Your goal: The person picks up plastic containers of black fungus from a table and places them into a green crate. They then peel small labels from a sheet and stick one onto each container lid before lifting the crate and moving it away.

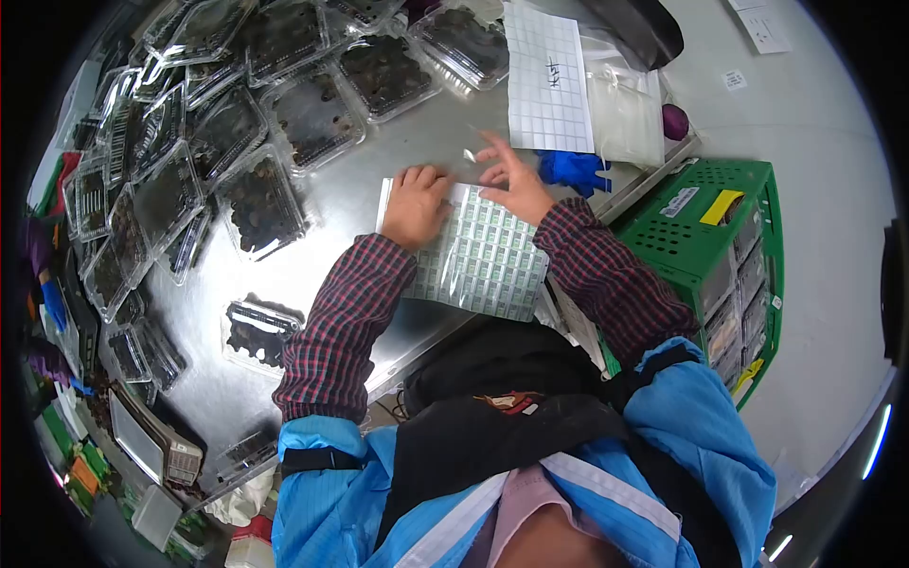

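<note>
A sheet of small green-and-white labels (483,251) lies at the front edge of the metal table. My left hand (417,206) rests on the sheet's upper left part, its fingers curled together; what they hold, if anything, is hidden. Over the sheet's upper right corner is my right hand (514,180), fingers spread. A small white piece (469,155) shows beside its fingertips; whether it touches them is unclear. Nearest to my left hand, a clear plastic box with dark contents (260,201) lies to the left.
Many clear boxes (312,118) cover the table's back and left. A white grid sheet (549,80), blue gloves (575,172) and plastic bags (625,114) are at the back right. A green crate (691,218) stands right. A scale (151,440) sits front left.
</note>
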A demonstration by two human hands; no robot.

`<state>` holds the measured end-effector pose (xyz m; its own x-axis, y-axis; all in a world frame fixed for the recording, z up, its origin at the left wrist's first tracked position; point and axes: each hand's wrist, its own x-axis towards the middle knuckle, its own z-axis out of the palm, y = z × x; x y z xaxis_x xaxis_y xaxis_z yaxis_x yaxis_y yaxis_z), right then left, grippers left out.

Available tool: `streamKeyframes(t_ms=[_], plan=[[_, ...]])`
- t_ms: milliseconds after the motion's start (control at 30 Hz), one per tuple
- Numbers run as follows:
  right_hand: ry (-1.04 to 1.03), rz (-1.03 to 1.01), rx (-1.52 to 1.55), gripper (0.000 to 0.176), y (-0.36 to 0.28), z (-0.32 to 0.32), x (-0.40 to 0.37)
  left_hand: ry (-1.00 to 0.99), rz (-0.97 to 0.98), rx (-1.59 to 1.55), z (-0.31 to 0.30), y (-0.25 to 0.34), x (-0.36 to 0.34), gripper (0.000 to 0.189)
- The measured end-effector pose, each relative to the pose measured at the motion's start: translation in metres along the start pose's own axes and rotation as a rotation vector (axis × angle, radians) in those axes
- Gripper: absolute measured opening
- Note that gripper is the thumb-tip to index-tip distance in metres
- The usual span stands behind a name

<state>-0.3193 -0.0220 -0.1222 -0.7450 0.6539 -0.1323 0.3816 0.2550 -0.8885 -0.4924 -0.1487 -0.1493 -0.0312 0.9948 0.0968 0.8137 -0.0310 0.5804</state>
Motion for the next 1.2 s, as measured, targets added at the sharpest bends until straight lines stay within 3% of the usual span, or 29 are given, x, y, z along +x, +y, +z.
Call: streamKeyframes(t_ms=[33, 100, 133, 167, 233, 300, 400, 467, 633, 733, 767, 800, 833, 867, 900, 967, 1000, 1067, 1133, 1167, 1200], plan=[[-0.069, 0.015, 0.029, 0.082, 0.0, 0.0, -0.001, -0.004, 0.007, -0.003, -0.004, 0.001, 0.006, 0.043], [-0.124, 0.038, 0.062, 0.088, 0.001, -0.001, -0.005, -0.287, -0.134, -0.186, -0.01, 0.004, 0.015, 0.03], [-0.135, 0.027, 0.034, 0.089, -0.001, -0.002, -0.007, -0.174, -0.162, -0.345, -0.004, 0.002, 0.012, 0.023], [-0.146, 0.015, 0.007, 0.09, -0.003, -0.003, -0.009, -0.183, -0.152, -0.343, 0.0, -0.003, 0.012, 0.023], [-0.142, 0.041, 0.043, 0.09, -0.009, -0.005, -0.015, -0.309, -0.336, -0.654, 0.001, -0.005, 0.015, 0.025], [-0.134, 0.036, 0.089, 0.089, -0.013, -0.006, -0.022, -0.313, -0.333, -0.677, -0.001, 0.004, 0.013, 0.028], [-0.176, 0.052, 0.153, 0.088, -0.008, -0.004, -0.034, -0.316, -0.18, -0.611, 0.004, 0.007, 0.009, 0.025], [-0.154, 0.027, 0.102, 0.087, -0.007, -0.003, -0.04, -0.381, -0.304, -0.687, 0.002, 0.01, 0.01, 0.02], [-0.073, -0.05, -0.107, 0.081, -0.013, 0.0, -0.043, -0.438, -0.361, -0.695, 0.005, 0.007, 0.014, 0.016], [0.02, -0.222, -0.36, 0.071, -0.006, 0.011, -0.042, -0.433, -0.233, -0.547, -0.002, 0.001, 0.022, 0.014], [0.077, -0.357, -0.316, 0.068, 0.002, 0.017, -0.04, -0.385, -0.199, -0.609, 0.005, -0.008, 0.02, 0.015], [0.015, -0.331, -0.123, 0.069, 0.007, 0.025, -0.038, -0.406, -0.176, -0.683, 0.013, -0.023, 0.017, 0.016], [0.062, -0.433, 0.008, 0.073, 0.014, 0.03, -0.038, -0.408, -0.18, -0.741, 0.01, -0.02, 0.019, 0.017], [0.068, -0.373, -0.144, 0.063, 0.007, 0.028, -0.041, -0.453, -0.25, -0.711, 0.012, -0.028, 0.02, 0.018], [0.067, -0.31, -0.285, 0.054, -0.008, 0.02, -0.05, -0.53, -0.232, -0.61, -0.006, -0.015, 0.027, 0.02], [0.15, -0.229, -0.024, 0.074, -0.043, 0.0, -0.074, -0.571, -0.379, -0.599, -0.01, -0.015, 0.029, 0.024], [0.175, -0.222, -0.039, 0.074, -0.062, -0.022, -0.086, -0.584, -0.35, -0.598, -0.012, -0.016, 0.026, 0.024], [0.186, -0.18, 0.443, 0.075, -0.104, -0.072, -0.134, -0.452, -0.244, -0.583, -0.017, -0.016, 0.024, 0.029], [0.351, -0.458, -0.135, 0.06, -0.109, -0.142, -0.176, -0.352, -0.117, -0.439, -0.031, -0.003, 0.027, 0.032], [0.464, -0.185, 0.21, 0.058, -0.131, -0.171, -0.199, -0.243, 0.006, -0.298, -0.037, 0.007, 0.03, 0.034], [0.554, -0.129, 0.109, 0.069, -0.122, -0.204, -0.218, -0.29, -0.081, -0.343, -0.042, 0.017, 0.034, 0.033]])
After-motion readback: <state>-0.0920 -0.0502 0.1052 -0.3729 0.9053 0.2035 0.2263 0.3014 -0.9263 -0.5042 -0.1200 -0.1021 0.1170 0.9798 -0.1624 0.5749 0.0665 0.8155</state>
